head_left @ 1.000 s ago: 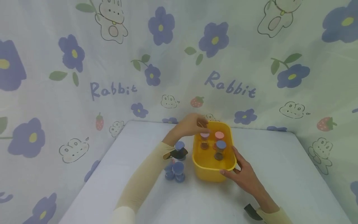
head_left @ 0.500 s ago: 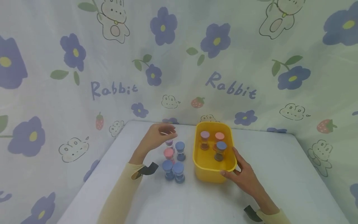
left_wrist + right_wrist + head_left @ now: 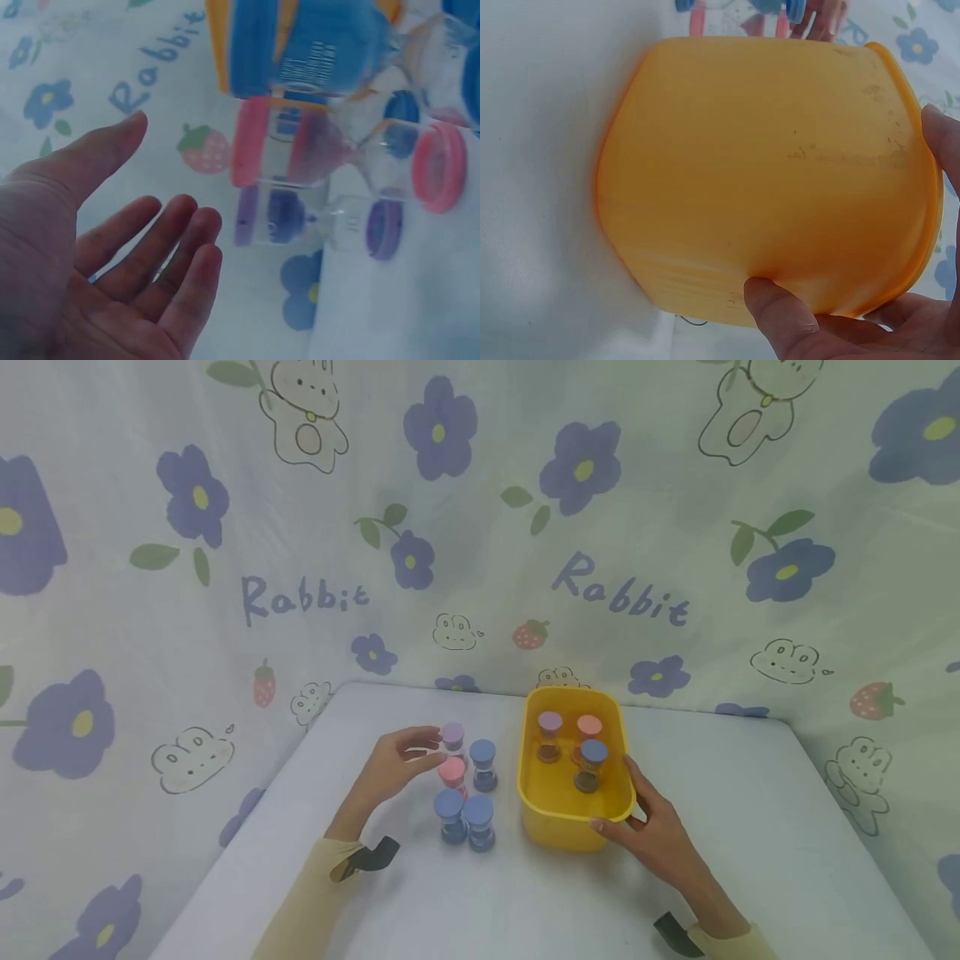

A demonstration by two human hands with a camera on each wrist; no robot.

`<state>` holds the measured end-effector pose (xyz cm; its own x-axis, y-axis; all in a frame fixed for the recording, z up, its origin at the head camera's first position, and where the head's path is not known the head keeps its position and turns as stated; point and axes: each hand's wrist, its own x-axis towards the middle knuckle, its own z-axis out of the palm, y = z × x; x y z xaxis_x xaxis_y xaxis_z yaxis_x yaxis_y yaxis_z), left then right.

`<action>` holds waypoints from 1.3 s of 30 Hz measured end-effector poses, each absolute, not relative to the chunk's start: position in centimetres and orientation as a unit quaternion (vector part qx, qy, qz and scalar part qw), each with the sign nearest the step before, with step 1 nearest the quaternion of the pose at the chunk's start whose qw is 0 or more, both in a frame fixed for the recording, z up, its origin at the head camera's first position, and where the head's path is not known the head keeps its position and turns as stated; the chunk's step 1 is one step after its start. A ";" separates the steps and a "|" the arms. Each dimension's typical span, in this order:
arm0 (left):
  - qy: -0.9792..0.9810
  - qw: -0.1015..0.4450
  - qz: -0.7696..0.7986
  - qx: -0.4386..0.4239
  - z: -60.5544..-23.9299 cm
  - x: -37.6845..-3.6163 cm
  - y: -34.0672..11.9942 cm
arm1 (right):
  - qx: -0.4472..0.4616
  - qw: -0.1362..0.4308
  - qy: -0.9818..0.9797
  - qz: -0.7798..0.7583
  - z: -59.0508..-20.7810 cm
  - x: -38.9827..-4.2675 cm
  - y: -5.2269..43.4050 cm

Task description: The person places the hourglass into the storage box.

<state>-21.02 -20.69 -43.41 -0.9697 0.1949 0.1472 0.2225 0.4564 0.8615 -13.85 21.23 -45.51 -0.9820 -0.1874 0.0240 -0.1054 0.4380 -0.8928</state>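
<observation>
My left hand (image 3: 393, 766), fingers spread and slightly bent, holds nothing. It is just left of a purple hourglass (image 3: 453, 734) and a pink hourglass (image 3: 452, 770), with a gap showing in the left wrist view. Close by stand three blue hourglasses (image 3: 479, 814), all upright. My right hand (image 3: 660, 835) grips the near right corner of a yellow plastic bin (image 3: 562, 833), thumb at the rim and a fingertip (image 3: 769, 300) against the outer wall. Inside the bin stand a purple hourglass (image 3: 551, 723), a pink hourglass (image 3: 589, 727) and a blue hourglass (image 3: 594, 752).
A white table (image 3: 495, 910) carries everything. Behind and beside it hangs a pale curtain (image 3: 480, 510) printed with flowers, rabbits and strawberries. The loose hourglasses form a tight cluster left of the bin.
My left hand has moved from above the bin leftward, then lower, beside the purple and pink hourglasses. My right hand and the bin hold their place.
</observation>
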 end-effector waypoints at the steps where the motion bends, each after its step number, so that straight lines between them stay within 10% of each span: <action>1: -0.853 0.009 -0.508 -0.120 -43.8 -21.0 -20.8 | -0.085 0.040 0.847 -0.522 -45.5 -13.9 21.2; 39: -0.832 -0.032 -0.533 -0.149 -48.3 -20.7 -20.7 | -0.084 0.043 0.845 -0.526 -45.7 -13.9 21.2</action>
<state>-20.66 -20.75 -48.32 -0.9538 0.2814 0.1053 0.2135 0.3880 0.8966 -13.94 21.18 -45.75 -0.9821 -0.1875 0.0168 -0.0979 0.4326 -0.8962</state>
